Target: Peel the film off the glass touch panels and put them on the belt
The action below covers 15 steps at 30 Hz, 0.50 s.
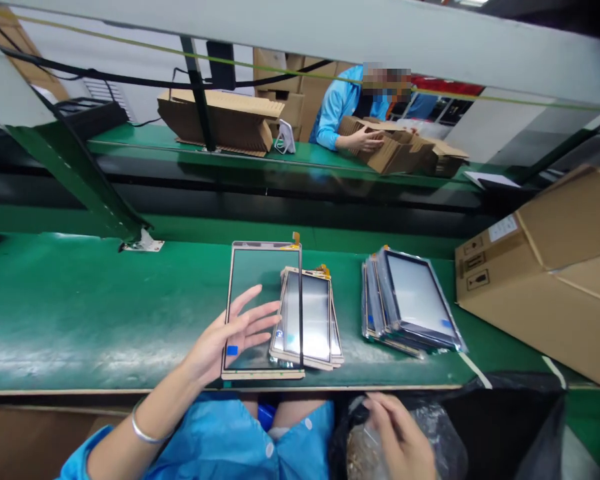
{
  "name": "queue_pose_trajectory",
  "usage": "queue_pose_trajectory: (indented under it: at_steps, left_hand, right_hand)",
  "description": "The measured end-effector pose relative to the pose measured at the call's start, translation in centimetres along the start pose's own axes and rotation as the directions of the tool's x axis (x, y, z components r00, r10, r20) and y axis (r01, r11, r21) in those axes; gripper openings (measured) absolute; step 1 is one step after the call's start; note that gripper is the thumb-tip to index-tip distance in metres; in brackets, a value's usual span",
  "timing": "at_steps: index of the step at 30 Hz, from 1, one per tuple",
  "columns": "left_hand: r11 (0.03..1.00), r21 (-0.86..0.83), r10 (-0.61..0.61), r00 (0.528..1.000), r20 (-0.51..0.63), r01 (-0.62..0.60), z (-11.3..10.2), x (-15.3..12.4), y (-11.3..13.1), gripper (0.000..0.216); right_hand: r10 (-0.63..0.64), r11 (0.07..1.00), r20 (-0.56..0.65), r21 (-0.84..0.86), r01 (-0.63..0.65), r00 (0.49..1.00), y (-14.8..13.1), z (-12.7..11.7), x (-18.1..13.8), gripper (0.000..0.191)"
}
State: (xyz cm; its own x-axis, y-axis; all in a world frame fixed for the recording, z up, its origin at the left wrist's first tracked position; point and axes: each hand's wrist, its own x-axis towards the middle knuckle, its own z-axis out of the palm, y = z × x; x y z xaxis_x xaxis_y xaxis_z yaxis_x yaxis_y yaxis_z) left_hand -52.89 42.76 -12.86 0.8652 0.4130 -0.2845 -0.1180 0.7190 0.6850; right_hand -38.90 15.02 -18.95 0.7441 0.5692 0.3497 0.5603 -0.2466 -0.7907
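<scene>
My left hand [245,323] has its fingers spread behind a clear glass touch panel [265,267] with a dark border and a blue tab. Through the glass I see the palm and fingers; the hand supports the panel near its left side. Just right, a small stack of touch panels [315,313] lies partly behind the held one. Below the bench edge my right hand [403,437] is closed, thumb and fingertips pinched together, over a black plastic bag [505,420] and crumpled clear plastic [435,427]. Whatever lies between those fingertips is too small to make out.
Film-wrapped panels [415,293] are stacked farther right, beside a large cardboard box [540,267]. A green post [80,173] stands on the green bench [105,307] at left. Across the bench, a person in a blue jacket [343,103] handles cardboard [385,147].
</scene>
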Motion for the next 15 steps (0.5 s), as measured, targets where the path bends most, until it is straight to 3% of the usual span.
queue_pose_trajectory:
  at_steps: [3, 6, 15]
  left_hand:
    - [0.999, -0.028, 0.037, 0.999, -0.007, -0.037, 0.9, -0.9, -0.7, 0.062]
    - [0.998, -0.033, 0.059, 0.998, -0.007, -0.059, 1.1, -1.8, -1.1, 0.058]
    - [0.991, -0.046, 0.127, 0.992, 0.018, -0.126, 0.6, -2.1, -1.8, 0.043]
  right_hand:
    - [-0.096, 0.983, 0.098, 0.165, 0.079, 0.991, -4.1, 3.6, 2.6, 0.011]
    - [-0.144, 0.966, 0.139, 0.233, 0.109, 0.980, -6.7, 5.7, 3.8, 0.010]
    - [-0.123, 0.981, 0.116, 0.167, 0.103, 0.986, -6.6, 6.5, 3.5, 0.012]
